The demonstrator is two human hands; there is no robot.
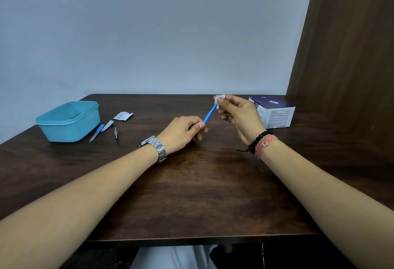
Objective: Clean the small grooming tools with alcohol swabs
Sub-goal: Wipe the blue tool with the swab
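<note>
My left hand (183,132) pinches the lower end of a thin blue-handled tool (210,113), held slanted above the dark wooden table (191,194). My right hand (238,115) pinches a white alcohol swab (219,98) around the tool's upper end, which the swab hides. On the table to the left lie a blue-handled nail file (97,133), a metal nail clipper (108,125) and a small metal tweezer-like tool (116,134).
A light blue plastic tub (53,126) stands at the table's left. A torn white swab wrapper (123,116) lies behind the tools. A purple and white box (275,113) sits at the back right, against a brown wooden panel (341,55).
</note>
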